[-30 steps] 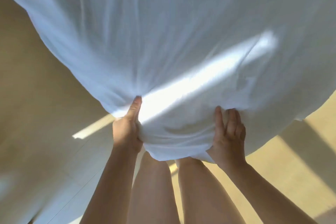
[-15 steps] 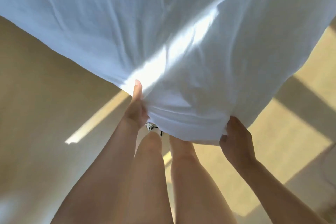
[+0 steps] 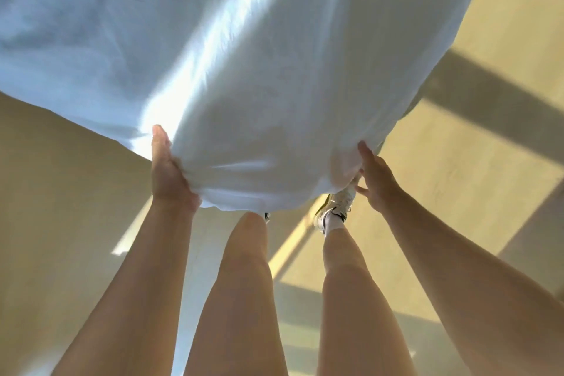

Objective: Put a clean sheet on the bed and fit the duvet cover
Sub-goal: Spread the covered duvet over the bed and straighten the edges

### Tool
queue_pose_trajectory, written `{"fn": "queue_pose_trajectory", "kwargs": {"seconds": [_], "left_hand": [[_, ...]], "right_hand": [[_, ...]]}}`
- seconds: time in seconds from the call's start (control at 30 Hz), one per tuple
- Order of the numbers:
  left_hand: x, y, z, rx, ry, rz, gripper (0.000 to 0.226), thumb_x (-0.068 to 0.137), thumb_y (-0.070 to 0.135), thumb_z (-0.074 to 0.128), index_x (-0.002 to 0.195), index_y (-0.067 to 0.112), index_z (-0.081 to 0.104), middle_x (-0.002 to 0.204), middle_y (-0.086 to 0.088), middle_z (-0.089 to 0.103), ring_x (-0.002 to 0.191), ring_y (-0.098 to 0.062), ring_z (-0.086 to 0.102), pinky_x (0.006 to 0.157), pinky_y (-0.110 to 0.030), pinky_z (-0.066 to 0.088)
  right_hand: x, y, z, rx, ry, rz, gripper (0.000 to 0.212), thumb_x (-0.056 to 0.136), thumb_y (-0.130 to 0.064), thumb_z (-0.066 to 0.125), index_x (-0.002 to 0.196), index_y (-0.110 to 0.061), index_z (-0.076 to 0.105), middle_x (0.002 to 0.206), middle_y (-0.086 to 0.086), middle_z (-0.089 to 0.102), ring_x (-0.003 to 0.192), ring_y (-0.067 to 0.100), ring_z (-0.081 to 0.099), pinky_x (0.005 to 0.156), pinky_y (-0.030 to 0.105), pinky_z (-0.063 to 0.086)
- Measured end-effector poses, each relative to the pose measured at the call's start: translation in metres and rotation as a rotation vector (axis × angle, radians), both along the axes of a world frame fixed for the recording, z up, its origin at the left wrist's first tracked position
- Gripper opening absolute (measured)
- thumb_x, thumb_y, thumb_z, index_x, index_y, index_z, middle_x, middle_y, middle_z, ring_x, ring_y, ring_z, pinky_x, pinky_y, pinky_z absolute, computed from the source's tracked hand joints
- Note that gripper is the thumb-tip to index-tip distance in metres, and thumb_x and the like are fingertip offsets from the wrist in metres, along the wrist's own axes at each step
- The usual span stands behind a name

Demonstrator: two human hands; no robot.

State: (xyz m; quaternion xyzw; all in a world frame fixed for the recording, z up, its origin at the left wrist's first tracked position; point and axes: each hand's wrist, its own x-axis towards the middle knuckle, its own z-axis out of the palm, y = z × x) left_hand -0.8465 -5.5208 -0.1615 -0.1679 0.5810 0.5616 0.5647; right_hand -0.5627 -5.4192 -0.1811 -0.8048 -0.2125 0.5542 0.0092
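The white sheet is held up in the air, spread wide and billowing away from the person. It fills the upper part of the view, with a bright band of sunlight running slantwise across it. Whether it is a flat sheet or a duvet cover cannot be told.

The left grip is clamped on the near edge of the sheet at its left end. The thumb lies straight along the top of the cloth and the fingers are hidden under it. The right grip has the near edge at its right end, where the cloth bunches into a rounded corner. Its thumb is pressed against the cloth and its fingers are curled in beneath. Between the two grips the edge sags in a shallow curve.

Below that edge are the person's bare legs. A white sneaker with a white sock shows just under the sheet's right corner. The beige floor lies beneath the sheet, crossed by stripes of sun and shadow to the right of it.
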Motion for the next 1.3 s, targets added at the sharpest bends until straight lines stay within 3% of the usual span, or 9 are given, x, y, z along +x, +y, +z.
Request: {"fn": "queue_pose_trajectory", "kwargs": {"seconds": [0.13,0.2,0.37,0.63,0.77,0.83,0.9,1.1,1.3], "left_hand": [[0.006,0.002,0.002,-0.034,0.060,0.012,0.058,0.095,0.062,0.023,0.114,0.028,0.066,0.115,0.001,0.067,0.115,-0.023,0.060,0.096,-0.037,0.049],[0.017,0.004,0.006,-0.050,0.088,0.025,0.056,0.094,0.063,0.024,0.109,0.032,0.069,0.112,0.004,0.069,0.111,-0.021,0.062,0.091,-0.035,0.050],[0.067,0.005,0.008,0.004,0.036,0.103,0.060,0.093,0.059,0.033,0.139,0.023,0.047,0.139,-0.009,0.052,0.127,-0.031,0.049,0.109,-0.052,0.034],[0.121,0.034,0.005,-0.085,0.002,0.047,0.047,0.092,0.054,0.045,0.126,0.025,0.058,0.128,-0.003,0.062,0.120,-0.025,0.057,0.103,-0.046,0.042],[0.141,0.045,0.001,-0.506,0.188,0.028,0.072,0.080,0.056,0.064,0.137,0.017,0.044,0.128,-0.001,0.057,0.119,-0.024,0.055,0.084,-0.032,0.046],[0.160,0.049,0.001,-0.767,0.361,-0.111,0.093,0.077,0.053,0.068,0.147,0.012,0.022,0.144,-0.009,0.035,0.131,-0.026,0.039,0.094,-0.032,0.037],[0.180,0.054,-0.003,-0.747,0.526,-0.261,0.100,0.078,0.048,0.070,0.150,0.013,0.010,0.151,-0.011,0.019,0.138,-0.025,0.026,0.100,-0.032,0.029],[0.203,0.097,-0.023,-0.562,0.591,-0.647,0.089,0.082,0.043,0.067,0.148,0.015,0.015,0.145,-0.010,0.030,0.131,-0.026,0.038,0.096,-0.030,0.030],[0.233,0.089,0.002,-0.737,0.590,-1.810,0.075,0.088,0.047,0.056,0.145,0.006,0.027,0.140,-0.016,0.042,0.125,-0.030,0.045,0.093,-0.032,0.039]], "right_hand": [[-0.015,0.013,-0.022,0.091,0.031,0.132,0.032,0.095,-0.037,0.046,0.073,-0.016,0.052,0.069,0.001,0.051,0.066,0.019,0.048,0.065,0.029,0.039],[-0.016,0.014,-0.032,0.212,-0.035,0.247,0.033,0.095,-0.021,0.044,0.063,-0.015,0.047,0.063,0.002,0.047,0.066,0.022,0.044,0.060,0.028,0.036],[0.015,0.003,-0.021,0.321,-0.172,0.597,0.024,0.099,-0.023,0.040,0.082,-0.008,0.047,0.080,0.013,0.053,0.077,0.026,0.046,0.065,0.032,0.032],[0.065,0.000,0.000,0.492,-0.226,0.832,0.024,0.100,-0.018,0.035,0.080,-0.007,0.042,0.089,0.026,0.059,0.082,0.042,0.053,0.064,0.039,0.031],[0.132,0.008,-0.008,0.394,-0.465,0.739,0.028,0.099,-0.015,0.034,0.095,0.006,0.052,0.099,0.032,0.060,0.090,0.047,0.055,0.066,0.040,0.030],[0.145,0.017,-0.020,0.303,-0.473,0.664,0.030,0.099,-0.015,0.034,0.101,0.008,0.053,0.103,0.033,0.060,0.094,0.046,0.055,0.067,0.038,0.030],[0.134,0.022,-0.033,0.232,-0.381,0.634,0.030,0.099,-0.016,0.034,0.104,0.007,0.053,0.106,0.031,0.059,0.097,0.044,0.055,0.070,0.037,0.032],[0.104,0.002,-0.043,0.206,-0.026,0.738,0.025,0.095,-0.023,0.044,0.112,-0.005,0.051,0.110,0.014,0.061,0.103,0.031,0.054,0.075,0.031,0.035],[0.156,-0.019,0.003,-0.010,0.113,1.080,0.021,0.093,-0.022,0.043,0.107,-0.009,0.053,0.109,0.012,0.060,0.102,0.030,0.054,0.076,0.032,0.038]]}}
